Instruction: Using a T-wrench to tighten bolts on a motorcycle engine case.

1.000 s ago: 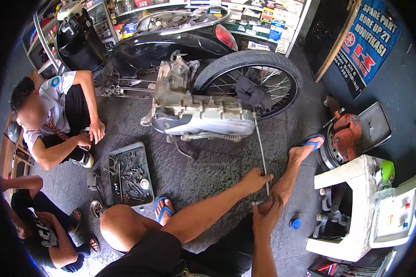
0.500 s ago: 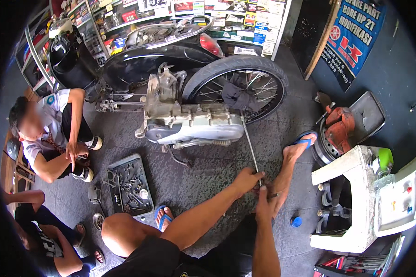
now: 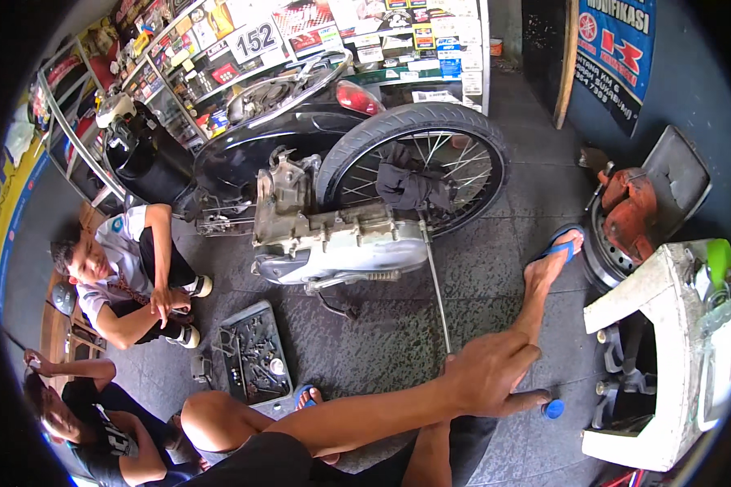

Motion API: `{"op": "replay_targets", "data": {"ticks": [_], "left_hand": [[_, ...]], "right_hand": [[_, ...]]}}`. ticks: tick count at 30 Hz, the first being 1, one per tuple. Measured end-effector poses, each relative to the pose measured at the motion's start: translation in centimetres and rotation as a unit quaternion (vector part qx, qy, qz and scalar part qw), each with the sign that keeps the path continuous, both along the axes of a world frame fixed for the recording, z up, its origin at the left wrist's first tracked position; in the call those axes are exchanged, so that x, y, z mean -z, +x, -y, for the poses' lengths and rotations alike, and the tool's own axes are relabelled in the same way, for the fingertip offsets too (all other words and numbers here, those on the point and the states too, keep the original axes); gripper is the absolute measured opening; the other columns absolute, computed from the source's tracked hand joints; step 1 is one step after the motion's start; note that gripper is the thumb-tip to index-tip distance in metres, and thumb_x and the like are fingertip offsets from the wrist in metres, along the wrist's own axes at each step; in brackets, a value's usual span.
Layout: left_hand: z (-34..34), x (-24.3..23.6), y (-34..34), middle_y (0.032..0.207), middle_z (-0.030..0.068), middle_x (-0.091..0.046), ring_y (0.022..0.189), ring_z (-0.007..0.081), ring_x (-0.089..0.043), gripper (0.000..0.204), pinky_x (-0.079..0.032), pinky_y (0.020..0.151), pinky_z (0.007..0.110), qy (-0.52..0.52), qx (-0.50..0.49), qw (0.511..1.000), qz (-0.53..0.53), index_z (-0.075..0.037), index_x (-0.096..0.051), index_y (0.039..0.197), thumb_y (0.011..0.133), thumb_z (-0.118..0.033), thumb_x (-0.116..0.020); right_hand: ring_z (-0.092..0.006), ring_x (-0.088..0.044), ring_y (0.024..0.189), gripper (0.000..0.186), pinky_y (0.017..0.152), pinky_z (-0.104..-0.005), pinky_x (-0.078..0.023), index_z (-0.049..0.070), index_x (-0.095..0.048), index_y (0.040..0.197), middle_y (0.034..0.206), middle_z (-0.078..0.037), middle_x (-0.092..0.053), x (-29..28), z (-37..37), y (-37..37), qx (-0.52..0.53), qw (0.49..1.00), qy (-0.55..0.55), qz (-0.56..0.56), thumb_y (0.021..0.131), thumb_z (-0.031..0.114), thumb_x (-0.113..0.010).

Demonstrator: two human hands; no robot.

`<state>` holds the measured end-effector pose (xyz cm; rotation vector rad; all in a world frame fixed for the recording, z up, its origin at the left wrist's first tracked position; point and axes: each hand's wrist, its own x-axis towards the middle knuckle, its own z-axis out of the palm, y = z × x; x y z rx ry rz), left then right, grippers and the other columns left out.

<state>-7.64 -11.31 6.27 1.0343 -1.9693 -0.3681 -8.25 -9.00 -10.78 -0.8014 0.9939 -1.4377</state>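
Observation:
My left hand (image 3: 495, 373) is raised at centre right over my right forearm (image 3: 430, 454), its fingers bent and its thumb held apart toward a blue cap (image 3: 554, 410) on the floor. My right hand is hidden behind it. A long metal rod (image 3: 437, 304) slants from the rear of the silver engine case (image 3: 341, 252) down behind my left hand; its lower end is hidden. The case lies beside a spoked rear wheel (image 3: 471, 122) with dark cloth (image 3: 406, 183) on it, part of a black scooter (image 3: 244, 146).
Two people crouch at left (image 3: 126, 272) (image 3: 89, 414). A parts tray (image 3: 244, 390) lies near my bent knee. At right are a wheel rim with orange machinery (image 3: 625, 219), a chipped white stand (image 3: 625, 308) and a wall banner (image 3: 613, 57). A sticker-covered display cabinet (image 3: 382, 49) stands behind.
My left hand has left the visible shaft of the rod, moved right and down, and now covers my right hand. My view has shifted, so the scene sits lower in the picture.

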Motion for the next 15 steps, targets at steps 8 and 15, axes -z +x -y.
{"op": "replay_targets", "data": {"ticks": [8, 15], "left_hand": [[2.8, -0.1, -3.3, 0.08, 0.0171, -0.056, 0.076, 0.0348, -0.057, 0.049, -0.047, 0.07, 0.044, 0.076, 0.049, 0.996, 0.026, 0.003, -0.055, 0.086, 0.081, -0.045, -0.064], [3.9, 1.5, -3.4, 0.077, 0.0162, -0.055, 0.075, 0.0339, -0.057, 0.042, -0.045, 0.065, 0.044, 0.076, 0.024, 0.996, -0.036, 0.002, -0.053, 0.083, 0.083, -0.039, -0.065]], "right_hand": [[-0.0148, -0.054, 0.082, 0.027, 0.069, -0.0262, -0.046, 0.0, -0.054, 0.113, 0.096, -0.005, -0.057, 0.3, 0.5, -2.2, -0.02, 1.0, 0.022, 0.008, 0.088, 0.009, -0.059], [-0.0152, -0.055, 0.079, 0.028, 0.066, -0.0258, -0.046, 0.0, -0.055, 0.114, 0.095, -0.005, -0.057, 1.0, 0.3, -1.4, -0.054, 0.998, 0.026, 0.021, 0.088, 0.009, -0.059]]}}
